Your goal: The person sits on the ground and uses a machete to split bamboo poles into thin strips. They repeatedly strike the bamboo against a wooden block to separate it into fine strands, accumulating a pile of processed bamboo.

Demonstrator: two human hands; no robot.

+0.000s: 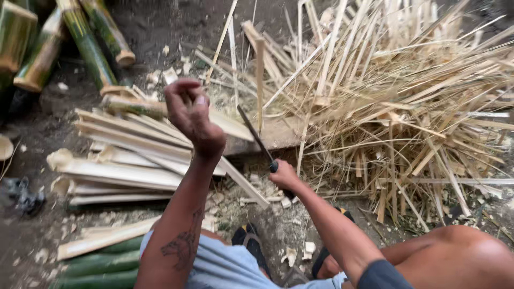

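Right hand (282, 174) grips a dark-bladed knife (256, 137), its edge set in the top of an upright pale bamboo strip (260, 80). Left hand (188, 109) lifted, loosely curled, empty. Large heap of thin split slivers (407, 101) already made; split bamboo slabs (128, 155) and whole green culms (85, 43) remain on the ground.

Bare dirt ground (160, 27) is strewn with chips. Split bamboo slats (128, 160) are piled at the left, green bamboo culms (85, 43) far left, thin splints (407, 107) heaped right.
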